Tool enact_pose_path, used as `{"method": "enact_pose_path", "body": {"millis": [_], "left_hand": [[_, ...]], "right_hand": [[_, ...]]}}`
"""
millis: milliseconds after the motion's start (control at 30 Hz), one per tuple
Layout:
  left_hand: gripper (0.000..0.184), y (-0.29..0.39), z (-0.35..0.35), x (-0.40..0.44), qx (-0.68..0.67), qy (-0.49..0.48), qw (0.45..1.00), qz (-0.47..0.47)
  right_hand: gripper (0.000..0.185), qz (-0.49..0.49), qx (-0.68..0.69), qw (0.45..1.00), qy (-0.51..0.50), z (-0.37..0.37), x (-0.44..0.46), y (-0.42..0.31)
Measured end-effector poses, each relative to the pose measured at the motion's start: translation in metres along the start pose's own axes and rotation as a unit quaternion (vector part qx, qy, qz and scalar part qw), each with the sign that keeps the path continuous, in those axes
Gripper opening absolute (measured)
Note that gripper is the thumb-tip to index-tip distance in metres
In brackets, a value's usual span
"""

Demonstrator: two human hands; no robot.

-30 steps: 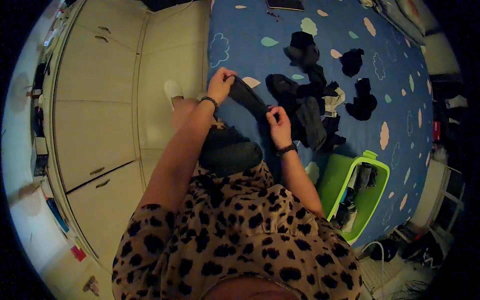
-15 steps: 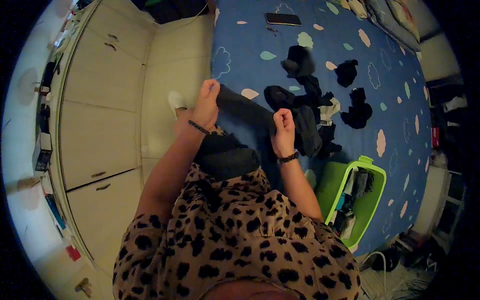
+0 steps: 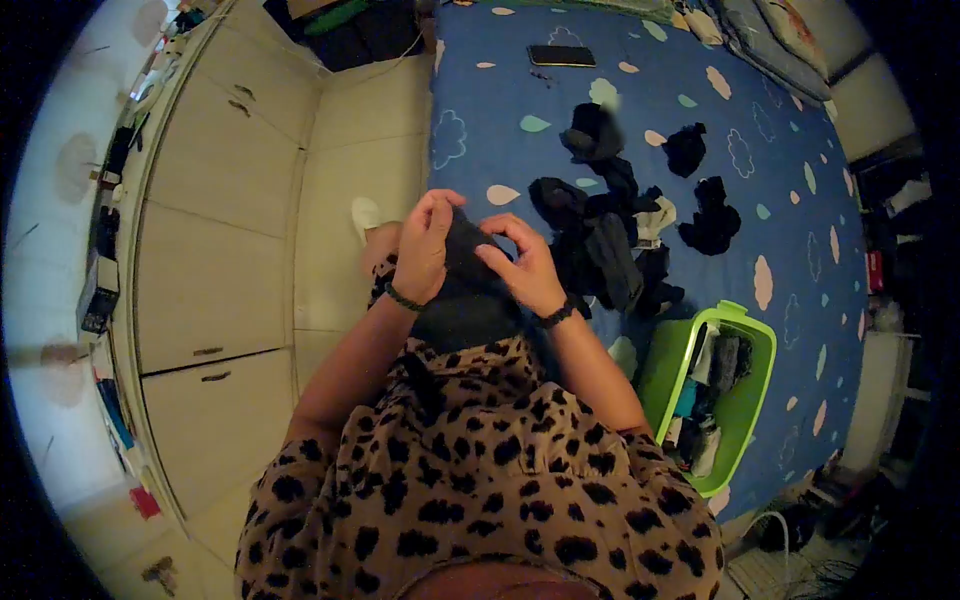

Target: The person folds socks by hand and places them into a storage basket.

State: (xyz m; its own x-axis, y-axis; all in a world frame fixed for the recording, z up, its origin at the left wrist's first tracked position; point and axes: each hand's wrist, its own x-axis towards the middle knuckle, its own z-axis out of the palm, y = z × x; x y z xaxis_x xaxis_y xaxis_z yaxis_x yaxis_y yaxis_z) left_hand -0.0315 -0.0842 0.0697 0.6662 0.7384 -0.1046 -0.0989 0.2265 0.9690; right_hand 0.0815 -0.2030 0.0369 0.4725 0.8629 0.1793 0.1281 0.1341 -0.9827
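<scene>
A dark grey sock-like cloth hangs between my two hands above my lap. My left hand is closed on its left end. Beside it, my right hand has thumb and fingers apart at the cloth's right side, without a closed grip. More dark cloth lies across my lap. On the bed to the right is a pile of dark socks, with a white and grey piece among them.
A green bin holding rolled cloth pieces stands on the right of the blue patterned bed. Two dark bundles lie beyond the pile. A phone rests at the back. White cabinets line the left.
My hands have come closer together, and the cloth stretched between them is now slack and bunched. The fingers of my right hand have opened.
</scene>
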Motion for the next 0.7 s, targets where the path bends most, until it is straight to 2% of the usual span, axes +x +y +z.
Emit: {"method": "enact_pose_path", "body": {"millis": [67, 100, 133, 167, 200, 233, 267, 333, 467, 533, 600, 667, 700], "left_hand": [[0.021, -0.002, -0.007, 0.000, -0.039, -0.012, 0.999, 0.027], [0.019, 0.009, -0.005, -0.006, 0.043, -0.013, 0.998, 0.050], [0.018, 0.016, -0.004, -0.012, 0.125, -0.015, 0.990, 0.070], [0.018, 0.020, -0.004, -0.015, 0.125, -0.014, 0.990, 0.067], [0.016, 0.023, -0.003, -0.018, 0.095, -0.027, 0.995, 0.014], [0.016, 0.023, -0.003, -0.019, 0.065, -0.041, 0.996, -0.039], [0.016, 0.021, -0.004, -0.019, 0.065, -0.041, 0.996, -0.041], [0.027, 0.020, -0.007, -0.017, 0.038, -0.116, 0.990, -0.072], [0.030, 0.030, 0.010, -0.020, 0.025, -0.161, 0.986, -0.036], [0.032, 0.044, 0.014, -0.022, 0.280, -0.161, 0.947, -0.002], [0.030, 0.041, 0.012, -0.018, 0.253, -0.172, 0.952, 0.006], [0.029, 0.043, 0.011, -0.019, 0.228, -0.181, 0.957, 0.015], [0.028, 0.056, 0.016, -0.023, 0.288, -0.161, 0.944, -0.004]], "right_hand": [[0.019, -0.069, -0.081, 0.994, -0.002, 0.007, 0.001, -0.002], [0.019, -0.065, -0.078, 0.995, -0.004, 0.008, 0.001, -0.004], [0.016, -0.061, -0.025, 0.998, 0.018, 0.009, 0.000, -0.009], [0.014, -0.059, 0.026, 0.997, 0.041, 0.008, 0.001, -0.013], [0.009, -0.050, 0.118, 0.990, 0.057, 0.009, 0.002, -0.016], [0.009, -0.047, 0.119, 0.990, 0.057, 0.008, 0.003, -0.015], [0.008, -0.021, 0.206, 0.976, 0.071, 0.005, 0.004, -0.013], [0.006, 0.043, 0.343, 0.934, 0.094, -0.003, 0.003, -0.017], [0.008, 0.048, 0.269, 0.961, 0.051, -0.014, 0.001, -0.021], [0.008, 0.060, 0.263, 0.962, 0.032, -0.016, -0.001, -0.019], [0.008, 0.072, 0.257, 0.964, 0.013, -0.015, -0.002, -0.019], [0.007, 0.141, 0.344, 0.928, 0.018, -0.015, -0.002, -0.021], [0.007, 0.141, 0.345, 0.928, 0.016, -0.015, -0.002, -0.023]]}}
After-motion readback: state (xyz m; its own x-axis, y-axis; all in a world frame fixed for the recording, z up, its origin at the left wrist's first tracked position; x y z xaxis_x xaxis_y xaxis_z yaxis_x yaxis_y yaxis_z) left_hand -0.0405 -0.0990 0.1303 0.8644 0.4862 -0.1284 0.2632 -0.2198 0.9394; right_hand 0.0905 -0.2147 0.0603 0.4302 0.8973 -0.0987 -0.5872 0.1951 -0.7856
